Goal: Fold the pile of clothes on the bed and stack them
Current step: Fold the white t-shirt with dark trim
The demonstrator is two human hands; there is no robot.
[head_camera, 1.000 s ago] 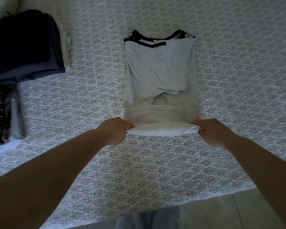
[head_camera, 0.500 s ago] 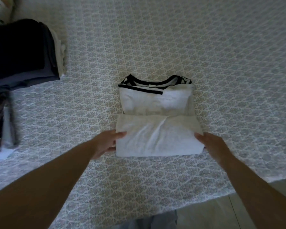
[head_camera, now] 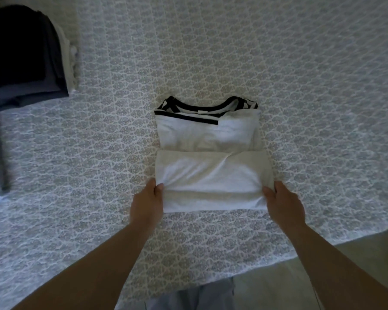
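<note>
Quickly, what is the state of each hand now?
Left hand: pinches the left edge of the folded shirt.
Right hand: grips its right edge.

Both forearms were bare from the wrist back to where they left the view at about seven and five o'clock, with no sleeve edge showing on either. The left hand [head_camera: 146, 203] and the right hand [head_camera: 283, 203] wore no gloves, and no ring, watch or band could be made out on them. The thumbnail of the left hand was short and plain. At six o'clock, along the bottom edge of the view, a patch of pale blue-grey cloth [head_camera: 195, 297] showed on the person's lower body, with a seam or fold line on its right side; the garment could not be told
</note>
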